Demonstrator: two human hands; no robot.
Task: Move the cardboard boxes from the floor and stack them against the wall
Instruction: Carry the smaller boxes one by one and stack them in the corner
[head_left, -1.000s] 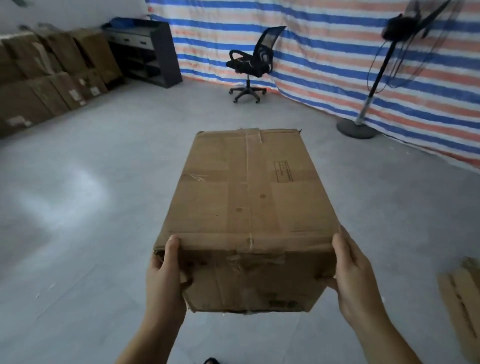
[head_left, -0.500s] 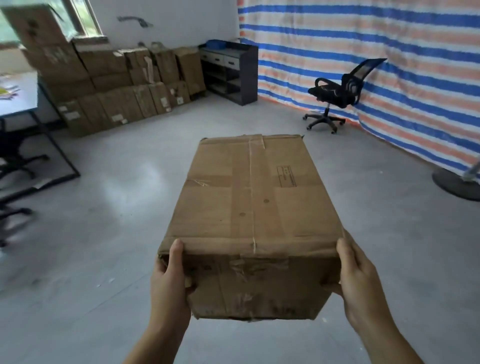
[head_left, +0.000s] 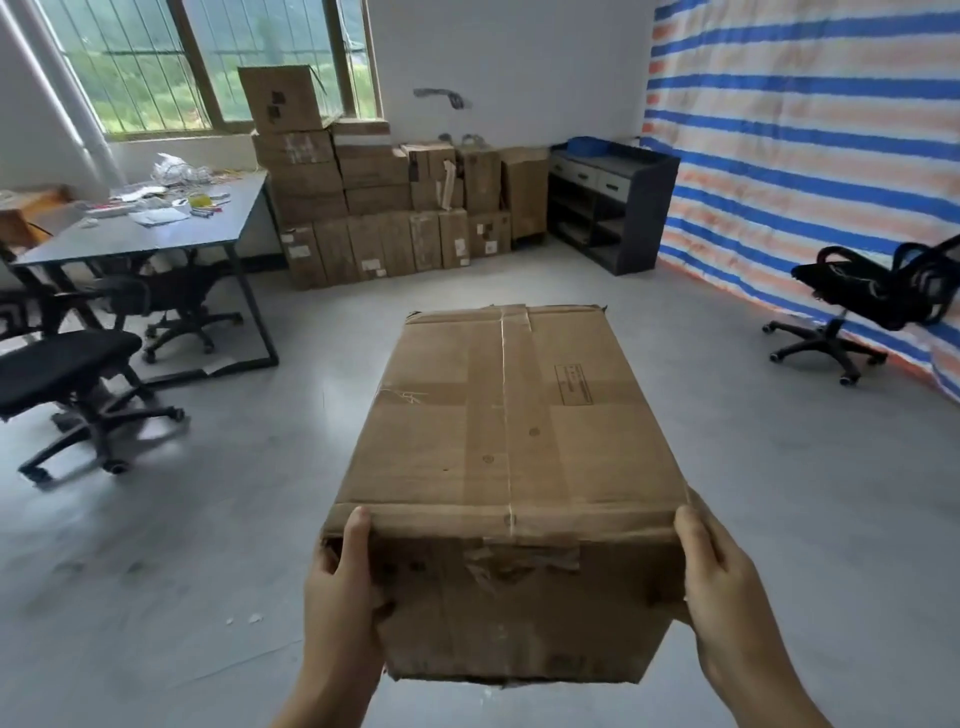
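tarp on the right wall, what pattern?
Horizontal blue, white and pale orange stripes on the tarp, clearest in the head view.

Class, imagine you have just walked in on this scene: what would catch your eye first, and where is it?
First, the big taped cardboard box held in mid-air at centre, the left hand and right hand gripping its near corners. Next, the stack of boxes against the far wall under the window, and the striped tarp on the right.

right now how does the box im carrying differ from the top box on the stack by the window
The carried box is held off the floor by the left hand and right hand; the top box rests on the stack. The carried box is taped shut and level; the top box sits tilted. Both are brown cardboard.
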